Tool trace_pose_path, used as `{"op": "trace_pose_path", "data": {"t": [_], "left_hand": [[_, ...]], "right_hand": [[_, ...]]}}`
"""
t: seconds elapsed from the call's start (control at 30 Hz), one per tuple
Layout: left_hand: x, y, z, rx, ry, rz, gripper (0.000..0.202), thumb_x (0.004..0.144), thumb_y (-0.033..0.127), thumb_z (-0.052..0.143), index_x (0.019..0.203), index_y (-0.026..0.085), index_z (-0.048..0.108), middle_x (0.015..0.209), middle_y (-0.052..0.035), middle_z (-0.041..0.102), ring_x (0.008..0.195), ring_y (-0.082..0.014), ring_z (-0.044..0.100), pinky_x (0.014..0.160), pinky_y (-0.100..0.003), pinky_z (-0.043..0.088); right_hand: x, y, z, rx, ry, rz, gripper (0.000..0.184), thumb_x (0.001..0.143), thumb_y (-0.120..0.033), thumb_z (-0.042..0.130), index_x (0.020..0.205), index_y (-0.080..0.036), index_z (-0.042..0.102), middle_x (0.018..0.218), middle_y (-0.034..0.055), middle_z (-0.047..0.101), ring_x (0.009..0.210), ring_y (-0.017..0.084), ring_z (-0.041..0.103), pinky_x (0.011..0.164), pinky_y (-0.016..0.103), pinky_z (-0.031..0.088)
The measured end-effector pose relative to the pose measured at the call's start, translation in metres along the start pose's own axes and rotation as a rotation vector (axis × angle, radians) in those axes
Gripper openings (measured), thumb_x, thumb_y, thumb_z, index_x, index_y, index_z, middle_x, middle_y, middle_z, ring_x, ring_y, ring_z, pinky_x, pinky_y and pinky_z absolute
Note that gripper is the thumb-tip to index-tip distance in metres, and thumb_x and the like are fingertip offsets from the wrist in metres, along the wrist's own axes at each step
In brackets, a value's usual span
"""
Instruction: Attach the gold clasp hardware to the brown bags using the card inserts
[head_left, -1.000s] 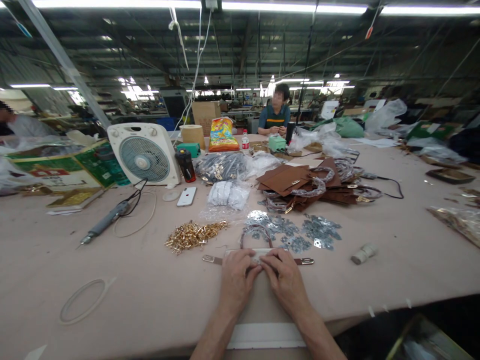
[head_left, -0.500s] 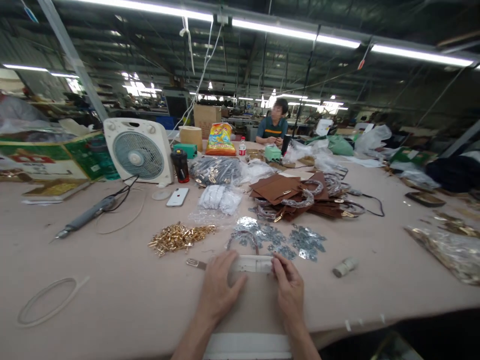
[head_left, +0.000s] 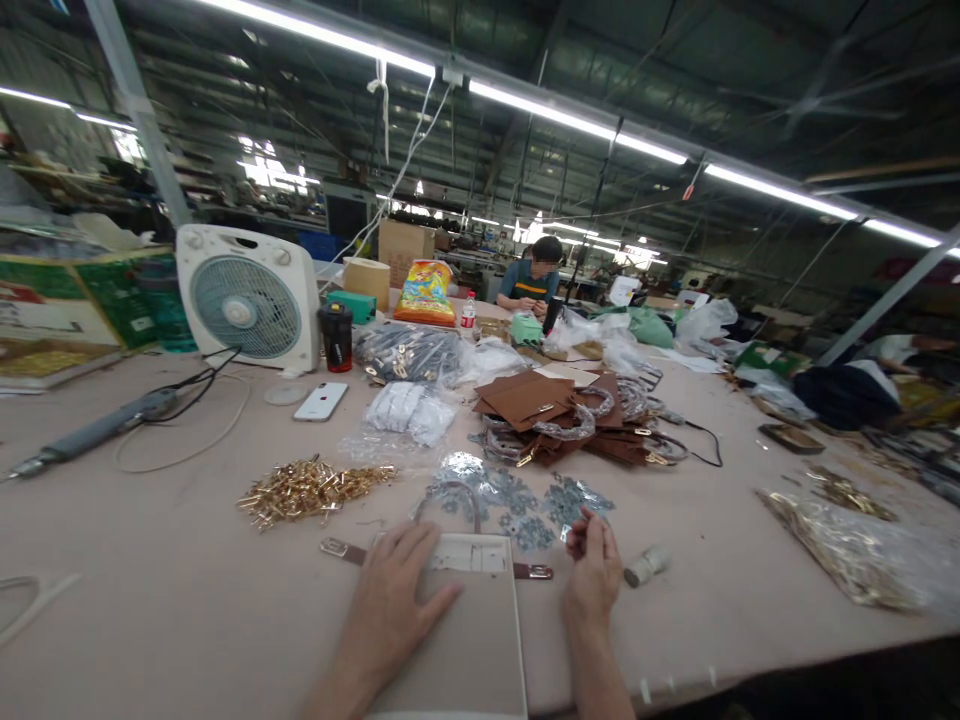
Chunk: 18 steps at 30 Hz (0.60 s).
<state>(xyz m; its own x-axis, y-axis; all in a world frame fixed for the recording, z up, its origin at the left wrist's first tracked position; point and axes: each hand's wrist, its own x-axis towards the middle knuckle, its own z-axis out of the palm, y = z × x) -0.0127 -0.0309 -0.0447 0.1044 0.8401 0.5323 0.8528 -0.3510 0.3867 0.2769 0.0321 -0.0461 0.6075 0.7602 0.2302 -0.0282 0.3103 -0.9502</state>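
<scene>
My left hand point(head_left: 395, 600) lies flat with its fingers spread on a tan bag panel point(head_left: 472, 630) with a white top edge, lying on the table in front of me. A brown strap with metal buckles point(head_left: 532, 571) sticks out on both sides of the panel's top. My right hand point(head_left: 592, 570) hovers just right of the panel, thumb and fingers pinched on a small silver metal plate at the near edge of the silver plates pile point(head_left: 517, 495). A heap of gold fittings point(head_left: 307, 487) lies to the left.
A stack of brown leather pieces with wrapped handles point(head_left: 570, 410) lies mid-table. Further back are a white fan point(head_left: 244, 305), a phone point(head_left: 321, 401), a black cup point(head_left: 335, 338) and bagged parts point(head_left: 409, 352). An electric screwdriver point(head_left: 90, 435) is left, a small roll point(head_left: 646, 566) right. A person point(head_left: 534, 275) sits opposite.
My right hand left the panel's top edge and moved right and up to the silver plates, pinching one. My left hand stayed flat on the panel. The view swung to the right.
</scene>
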Motion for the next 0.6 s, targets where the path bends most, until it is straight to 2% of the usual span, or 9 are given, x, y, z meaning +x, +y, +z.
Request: {"op": "trace_pose_path", "data": {"t": [0.1, 0.2, 0.33, 0.4, 0.6], "left_hand": [[-0.001, -0.001, 0.001, -0.002, -0.001, -0.006, 0.061, 0.085, 0.05, 0.077, 0.14, 0.028, 0.063, 0.139, -0.0055, 0.068, 0.13, -0.0346, 0.058, 0.108, -0.054, 0.051], [-0.002, -0.002, 0.002, 0.002, -0.006, -0.016, 0.059, 0.086, 0.048, 0.077, 0.14, 0.029, 0.063, 0.14, -0.0055, 0.067, 0.13, -0.0345, 0.057, 0.109, -0.054, 0.051], [-0.001, -0.002, 0.003, -0.001, -0.009, -0.014, 0.061, 0.086, 0.047, 0.077, 0.142, 0.029, 0.062, 0.14, -0.0057, 0.067, 0.13, -0.0345, 0.057, 0.109, -0.055, 0.051], [-0.001, -0.001, 0.002, -0.005, -0.009, -0.012, 0.061, 0.086, 0.048, 0.077, 0.142, 0.029, 0.062, 0.14, -0.0062, 0.067, 0.129, -0.0345, 0.057, 0.109, -0.054, 0.05], [0.0, 0.002, -0.002, -0.027, -0.016, -0.03, 0.06, 0.085, 0.046, 0.079, 0.14, 0.028, 0.063, 0.138, -0.0067, 0.068, 0.128, -0.0349, 0.058, 0.108, -0.055, 0.051]], "right_hand": [[0.018, 0.003, 0.006, -0.112, -0.053, -0.017, 0.053, 0.097, -0.064, 0.058, 0.116, -0.016, 0.069, 0.083, 0.002, 0.064, 0.067, 0.016, 0.057, 0.059, 0.026, 0.047], [0.032, 0.012, 0.011, -0.248, -0.138, -0.072, 0.05, 0.096, -0.06, 0.061, 0.116, -0.016, 0.072, 0.084, 0.0038, 0.069, 0.074, 0.02, 0.062, 0.067, 0.03, 0.051], [0.041, 0.028, 0.012, -0.544, -0.24, -0.387, 0.04, 0.099, -0.047, 0.055, 0.117, -0.017, 0.073, 0.102, 0.0097, 0.072, 0.092, 0.025, 0.065, 0.085, 0.038, 0.053], [0.042, 0.035, 0.011, -0.605, -0.272, -0.472, 0.036, 0.098, -0.041, 0.054, 0.114, -0.017, 0.074, 0.107, 0.0119, 0.07, 0.1, 0.028, 0.064, 0.092, 0.042, 0.052], [0.043, 0.045, 0.009, -0.674, -0.314, -0.518, 0.032, 0.092, -0.028, 0.051, 0.107, -0.016, 0.076, 0.107, 0.0147, 0.068, 0.103, 0.029, 0.063, 0.096, 0.047, 0.051]]}}
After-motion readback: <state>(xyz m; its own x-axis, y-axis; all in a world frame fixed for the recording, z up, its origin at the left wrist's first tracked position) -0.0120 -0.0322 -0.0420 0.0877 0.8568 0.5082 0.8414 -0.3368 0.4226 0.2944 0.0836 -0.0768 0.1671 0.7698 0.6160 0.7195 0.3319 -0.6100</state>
